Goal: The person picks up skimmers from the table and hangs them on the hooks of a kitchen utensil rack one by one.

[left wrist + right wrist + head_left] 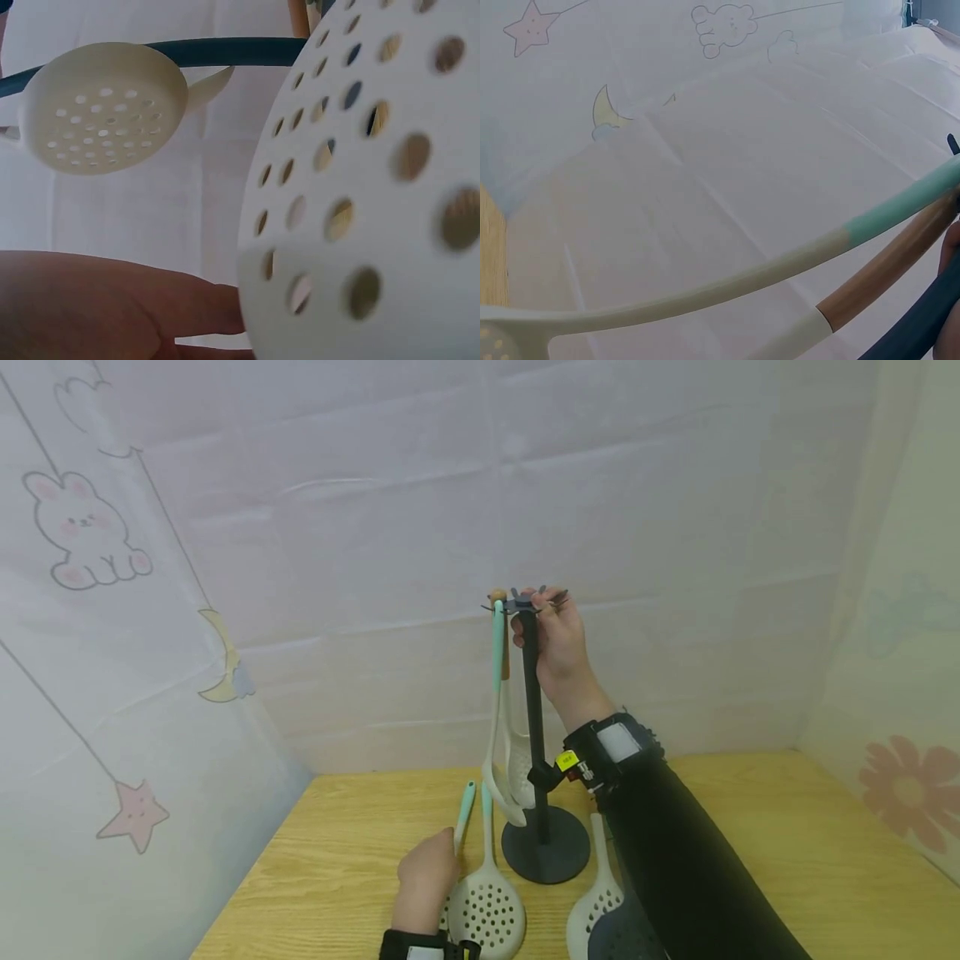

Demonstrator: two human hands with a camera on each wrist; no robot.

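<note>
The right hand (558,639) grips the top of the black rack (534,727), with hung utensils (501,727) just left of it. The left hand (427,872) curls around the skimmer (486,893) lying on the counter (750,852).

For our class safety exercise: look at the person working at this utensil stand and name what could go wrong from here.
1. The right hand grips the top of the tall black stand, far above its small round base; a sideways pull might tip it.
2. Two utensils hang from the hooks; a jolt could shake them off.
3. The left hand holds a perforated skimmer close to the base, so lifting it may knock the stand.
</note>
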